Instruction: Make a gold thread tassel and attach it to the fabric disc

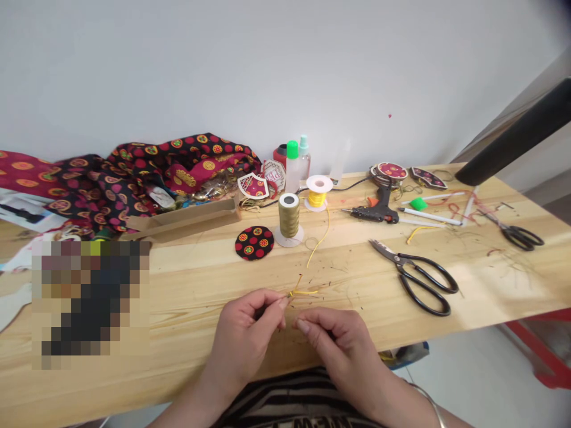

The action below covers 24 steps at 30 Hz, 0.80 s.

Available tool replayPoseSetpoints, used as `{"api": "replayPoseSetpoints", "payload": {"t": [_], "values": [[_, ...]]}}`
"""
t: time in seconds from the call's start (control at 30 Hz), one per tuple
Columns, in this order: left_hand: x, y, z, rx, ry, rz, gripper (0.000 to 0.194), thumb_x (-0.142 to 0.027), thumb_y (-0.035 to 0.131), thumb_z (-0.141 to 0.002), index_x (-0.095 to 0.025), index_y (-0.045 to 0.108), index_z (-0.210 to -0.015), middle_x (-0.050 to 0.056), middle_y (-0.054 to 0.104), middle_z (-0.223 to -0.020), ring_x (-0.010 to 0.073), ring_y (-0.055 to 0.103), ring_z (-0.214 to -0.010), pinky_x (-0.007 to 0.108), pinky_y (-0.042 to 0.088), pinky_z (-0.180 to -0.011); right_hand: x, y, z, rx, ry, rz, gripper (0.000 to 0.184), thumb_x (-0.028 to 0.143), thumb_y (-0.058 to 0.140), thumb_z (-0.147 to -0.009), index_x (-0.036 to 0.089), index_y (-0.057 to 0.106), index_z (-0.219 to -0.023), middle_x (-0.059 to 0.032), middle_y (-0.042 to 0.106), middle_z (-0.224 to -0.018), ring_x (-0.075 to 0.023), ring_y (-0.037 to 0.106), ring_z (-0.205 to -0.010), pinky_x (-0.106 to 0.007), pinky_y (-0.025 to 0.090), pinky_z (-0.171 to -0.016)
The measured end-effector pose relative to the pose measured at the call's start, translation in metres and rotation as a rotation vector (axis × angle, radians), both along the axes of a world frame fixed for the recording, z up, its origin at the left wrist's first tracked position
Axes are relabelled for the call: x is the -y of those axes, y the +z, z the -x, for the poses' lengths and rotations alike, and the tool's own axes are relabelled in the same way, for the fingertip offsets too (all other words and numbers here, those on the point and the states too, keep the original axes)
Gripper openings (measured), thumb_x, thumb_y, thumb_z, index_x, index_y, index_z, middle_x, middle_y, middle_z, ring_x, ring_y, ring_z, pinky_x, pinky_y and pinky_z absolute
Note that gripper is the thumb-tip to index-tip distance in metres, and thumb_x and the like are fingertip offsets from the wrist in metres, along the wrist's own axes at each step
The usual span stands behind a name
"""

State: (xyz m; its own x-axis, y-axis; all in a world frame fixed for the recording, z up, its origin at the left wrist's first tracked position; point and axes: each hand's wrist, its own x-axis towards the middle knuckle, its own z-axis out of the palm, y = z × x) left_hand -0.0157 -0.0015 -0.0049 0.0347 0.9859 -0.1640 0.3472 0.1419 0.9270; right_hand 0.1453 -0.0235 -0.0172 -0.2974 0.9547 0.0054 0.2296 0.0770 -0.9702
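My left hand (250, 330) is closed in a pinch on a short yellow cord (306, 292), which sticks out past the thumb and forefinger with a small knot near the fingertips. An orange-brown end rises from that knot. Close beside it, my right hand (341, 339) is also pinched shut; whatever lies between its fingertips is too small to make out. Beyond the hands stand a spool of olive thread (289, 217) and a white spool of yellow cord (317, 199). Large black-handled scissors (417, 276) lie to the right of my hands.
A round patterned fabric piece (254, 242) lies left of the spools. Behind are a cardboard box (191, 217), heaped patterned cloth (147, 160) and bottles (292, 166). At right are a glue gun (379, 205), small scissors (520, 235) and a black cylinder (521, 134).
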Motion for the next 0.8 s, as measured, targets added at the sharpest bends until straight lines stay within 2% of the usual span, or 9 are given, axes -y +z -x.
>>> {"api": "replayPoseSetpoints", "payload": {"t": [0.07,0.13,0.23,0.3,0.37,0.43,0.53,0.67,0.8], "values": [[-0.001,0.0,-0.001,-0.048,-0.031,-0.01,0.026,-0.029,0.056,-0.077,-0.018,0.058,-0.053,-0.003,0.054,-0.051,0.012,0.05,-0.053,0.021,0.041,-0.054,0.0,0.0,-0.003,0.134,0.01,-0.129,0.022,0.018,0.044,-0.091,0.018,0.062,-0.078,0.0036,0.055,-0.062,-0.0088,0.046,-0.055,-0.019,0.036,-0.054],[-0.001,0.0,-0.002,-0.112,-0.068,-0.031,0.023,-0.027,0.056,-0.076,-0.018,0.062,-0.056,-0.003,0.054,-0.05,0.0122,0.05,-0.052,0.021,0.041,-0.053,-0.001,0.002,-0.009,0.301,0.026,-0.338,0.02,0.013,0.044,-0.09,0.017,0.062,-0.084,0.0008,0.059,-0.066,-0.0112,0.049,-0.059,-0.023,0.036,-0.056],[-0.001,0.0,-0.003,-0.155,-0.161,-0.062,0.02,-0.024,0.055,-0.078,-0.018,0.068,-0.064,-0.002,0.061,-0.055,0.0128,0.054,-0.054,0.022,0.043,-0.055,-0.005,0.014,-0.019,0.531,0.133,-0.622,0.023,0.007,0.04,-0.088,0.014,0.062,-0.09,-0.003,0.058,-0.069,-0.0152,0.044,-0.061,-0.027,0.032,-0.054],[0.0,0.001,-0.003,-0.139,-0.263,-0.071,0.019,-0.022,0.054,-0.08,-0.019,0.069,-0.069,-0.002,0.067,-0.062,0.013,0.057,-0.058,0.022,0.044,-0.058,-0.011,0.025,-0.027,0.628,0.237,-0.715,0.026,0.004,0.038,-0.088,0.013,0.062,-0.091,-0.0042,0.057,-0.071,-0.016,0.04,-0.06,-0.029,0.03,-0.053],[0.001,0.002,-0.003,-0.105,-0.375,-0.078,0.02,-0.02,0.053,-0.083,-0.02,0.07,-0.072,-0.002,0.068,-0.066,0.0129,0.059,-0.062,0.022,0.045,-0.06,-0.019,0.035,-0.032,0.656,0.321,-0.736,0.026,0.004,0.038,-0.087,0.013,0.062,-0.088,-0.0043,0.057,-0.071,-0.0162,0.039,-0.061,-0.029,0.03,-0.054],[0.003,0.003,-0.002,-0.068,-0.452,-0.084,0.02,-0.018,0.052,-0.083,-0.021,0.069,-0.073,-0.002,0.067,-0.065,0.0125,0.059,-0.062,0.022,0.045,-0.061,-0.029,0.039,-0.036,0.61,0.372,-0.672,0.025,0.004,0.04,-0.087,0.014,0.063,-0.088,-0.0035,0.057,-0.071,-0.0157,0.042,-0.064,-0.028,0.032,-0.056],[0.005,0.005,0.001,0.006,-0.477,-0.058,0.019,-0.02,0.054,-0.083,-0.019,0.068,-0.069,-0.003,0.062,-0.059,0.0111,0.056,-0.057,0.021,0.044,-0.058,-0.043,0.033,-0.037,0.393,0.365,-0.482,0.02,0.007,0.048,-0.088,0.016,0.066,-0.087,-0.0015,0.06,-0.074,-0.0123,0.05,-0.07,-0.024,0.038,-0.062],[0.005,0.007,0.005,0.117,-0.351,-0.009,0.019,-0.022,0.057,-0.082,-0.019,0.067,-0.066,-0.003,0.06,-0.055,0.0101,0.053,-0.054,0.02,0.043,-0.056,-0.048,0.013,-0.031,0.071,0.221,-0.133,0.016,0.018,0.056,-0.087,0.014,0.066,-0.076,0.0015,0.06,-0.066,-0.0079,0.051,-0.061,-0.019,0.039,-0.058],[0.005,0.01,0.005,0.111,-0.144,-0.025,0.018,-0.025,0.059,-0.079,-0.018,0.067,-0.064,-0.003,0.058,-0.053,0.0104,0.05,-0.053,0.02,0.041,-0.054,-0.034,0.002,-0.024,-0.005,0.125,0.09,0.021,0.025,0.053,-0.088,0.015,0.065,-0.074,0.004,0.053,-0.06,-0.0073,0.044,-0.057,-0.018,0.036,-0.054]]}}
